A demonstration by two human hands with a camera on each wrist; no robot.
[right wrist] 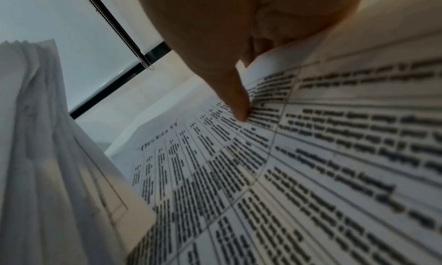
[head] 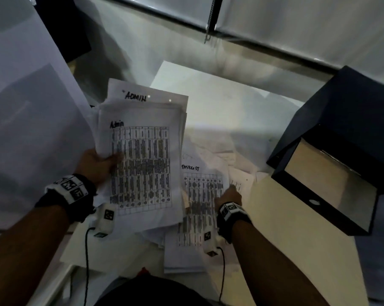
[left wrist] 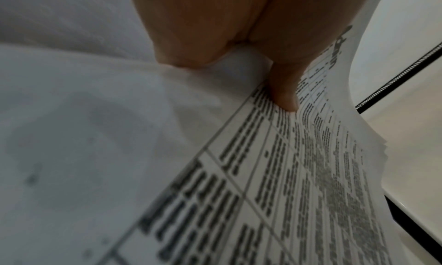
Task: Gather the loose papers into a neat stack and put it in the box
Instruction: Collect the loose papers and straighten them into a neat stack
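My left hand grips an uneven stack of printed papers by its left edge and holds it raised above the table. The top sheet bears a table headed "Admin". In the left wrist view the thumb presses on that stack. My right hand pinches the right edge of a loose printed sheet lying on the table. Its thumb lies on this sheet, with fingers curled under the edge. The dark blue box stands open at the right, its lid raised.
More loose sheets lie crumpled on the table between the stack and the box. A large white sheet rises at the left. A white board lies behind the papers. A blind's bead chain hangs at the back.
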